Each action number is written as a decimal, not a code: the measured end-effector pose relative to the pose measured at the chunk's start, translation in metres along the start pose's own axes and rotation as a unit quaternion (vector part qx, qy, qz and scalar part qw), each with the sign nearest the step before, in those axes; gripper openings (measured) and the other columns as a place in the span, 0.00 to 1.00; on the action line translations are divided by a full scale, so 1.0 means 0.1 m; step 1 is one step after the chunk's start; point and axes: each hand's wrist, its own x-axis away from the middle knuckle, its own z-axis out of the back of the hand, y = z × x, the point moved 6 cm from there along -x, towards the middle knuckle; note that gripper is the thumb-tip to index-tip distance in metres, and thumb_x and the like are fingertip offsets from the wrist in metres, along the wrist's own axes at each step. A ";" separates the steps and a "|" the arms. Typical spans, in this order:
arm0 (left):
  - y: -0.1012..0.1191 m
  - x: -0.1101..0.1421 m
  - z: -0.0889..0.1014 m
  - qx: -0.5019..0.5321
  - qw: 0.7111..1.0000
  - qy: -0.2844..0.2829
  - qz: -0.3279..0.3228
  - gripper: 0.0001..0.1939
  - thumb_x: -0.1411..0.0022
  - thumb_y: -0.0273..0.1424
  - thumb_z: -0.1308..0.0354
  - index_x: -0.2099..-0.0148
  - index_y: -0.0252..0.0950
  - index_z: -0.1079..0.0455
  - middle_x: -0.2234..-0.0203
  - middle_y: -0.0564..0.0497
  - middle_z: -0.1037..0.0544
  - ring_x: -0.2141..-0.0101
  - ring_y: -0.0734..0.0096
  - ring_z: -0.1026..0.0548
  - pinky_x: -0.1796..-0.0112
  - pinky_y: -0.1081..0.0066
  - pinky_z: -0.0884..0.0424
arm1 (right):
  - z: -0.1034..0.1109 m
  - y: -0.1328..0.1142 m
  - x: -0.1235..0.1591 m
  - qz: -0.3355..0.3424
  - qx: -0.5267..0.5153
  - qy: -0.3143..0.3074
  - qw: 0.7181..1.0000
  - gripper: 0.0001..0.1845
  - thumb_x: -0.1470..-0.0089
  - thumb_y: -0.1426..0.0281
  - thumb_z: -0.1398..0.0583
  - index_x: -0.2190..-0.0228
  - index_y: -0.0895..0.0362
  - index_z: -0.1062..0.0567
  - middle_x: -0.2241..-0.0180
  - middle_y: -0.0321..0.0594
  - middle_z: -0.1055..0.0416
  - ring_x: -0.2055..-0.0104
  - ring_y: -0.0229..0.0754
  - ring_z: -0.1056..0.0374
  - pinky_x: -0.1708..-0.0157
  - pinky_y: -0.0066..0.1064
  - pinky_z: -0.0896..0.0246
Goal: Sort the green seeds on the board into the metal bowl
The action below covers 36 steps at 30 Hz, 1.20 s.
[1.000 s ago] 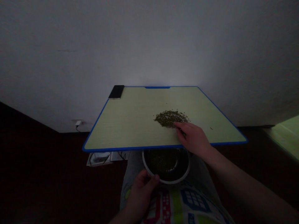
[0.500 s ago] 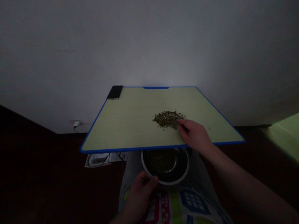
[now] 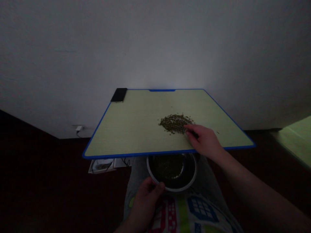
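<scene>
"On the counter (image 3: 133, 129), seen from the head, where is the scatter of grains (image 3: 173, 122)?"

"Right of the middle, spread loosely, with the right hand (image 3: 206, 139) at its near right edge."

"And that hand's grip?"

"Narrow, thumb and forefinger close together; whether they pinch any grains, I cannot tell."

"The left hand (image 3: 145, 200)?"

"Below the counter's near edge, its grip holds the rim of a bowl (image 3: 178, 190) with dark green bits inside."
</scene>
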 end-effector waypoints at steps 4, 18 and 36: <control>-0.04 -0.02 -0.01 0.026 0.999 -0.030 0.011 0.24 0.54 0.50 0.18 0.63 0.38 0.16 0.69 0.47 0.10 0.65 0.58 0.15 0.56 0.61 0.22 | -0.01 0.00 -0.01 0.004 -0.006 -0.014 1.000 0.17 0.35 0.69 0.43 0.52 0.56 0.16 0.57 0.48 0.14 0.57 0.50 0.17 0.58 0.42 0.20; -0.02 0.01 -0.01 0.012 1.000 -0.017 0.007 0.27 0.57 0.52 0.19 0.62 0.38 0.15 0.67 0.46 0.10 0.62 0.54 0.14 0.53 0.59 0.22 | 0.00 0.04 -0.05 -0.008 -0.018 -0.004 1.000 0.18 0.37 0.69 0.43 0.53 0.56 0.16 0.57 0.48 0.14 0.58 0.51 0.17 0.56 0.44 0.20; 0.01 0.01 -0.02 0.006 1.000 -0.011 0.005 0.28 0.58 0.53 0.18 0.63 0.38 0.16 0.69 0.47 0.11 0.64 0.56 0.14 0.54 0.61 0.22 | -0.01 -0.04 0.00 0.011 -0.006 -0.008 1.000 0.17 0.37 0.69 0.43 0.54 0.55 0.16 0.59 0.47 0.14 0.60 0.50 0.17 0.59 0.43 0.20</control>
